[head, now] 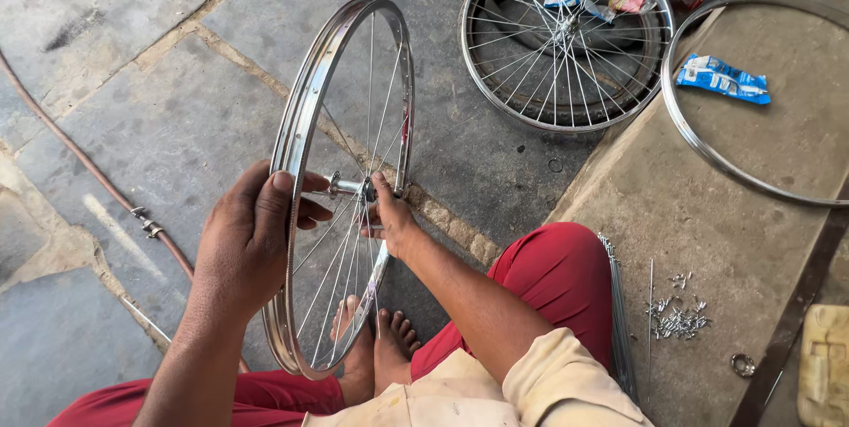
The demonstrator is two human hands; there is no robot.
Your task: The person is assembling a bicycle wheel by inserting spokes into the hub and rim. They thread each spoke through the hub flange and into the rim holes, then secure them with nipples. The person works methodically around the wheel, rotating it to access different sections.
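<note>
Two blue packets [722, 79], wheel [343, 188] nearby.

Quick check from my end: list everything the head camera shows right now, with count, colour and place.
Upright spoked wheel: one, silver, centre, held.
Flat spoked wheel: one, silver, top, wrappers on it.
Bare rim: one, silver, on the raised slab.
Blue wrapper: one, inside that rim.
Loose spokes: bundle, silver, beside the red trouser leg.
Spoke nipples: small pile, silver, slab.
Hose: one, brown, left floor.
Left hand: grips the rim.
Right hand: at the hub.
Bare feet: under the wheel.
</note>
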